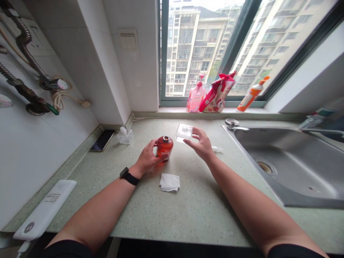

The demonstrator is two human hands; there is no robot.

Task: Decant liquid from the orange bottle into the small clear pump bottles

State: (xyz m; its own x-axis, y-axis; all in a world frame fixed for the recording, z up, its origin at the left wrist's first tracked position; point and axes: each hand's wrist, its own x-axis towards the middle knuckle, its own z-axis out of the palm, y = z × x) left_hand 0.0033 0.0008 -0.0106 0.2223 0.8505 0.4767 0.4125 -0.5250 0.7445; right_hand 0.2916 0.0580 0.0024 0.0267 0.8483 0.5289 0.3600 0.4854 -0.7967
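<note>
Left hand (146,157) has its fingers curled around an amber bottle (165,147), which stands upright on the speckled counter (172,215) with a watch (127,176) on that wrist; right arm reaches forward, palm down, fingers spread, right hand (200,143) at the 3 o'clock side of the bottle, with its thumb and fingertips at the edge of a clear square piece (184,132), grip unclear. From the bottle, the tissue (169,182) is at 6 o'clock, the phone (102,140) at 9, the sink (285,168) at 3, and the pink pump bottle (196,95) on the sill at 12.
</note>
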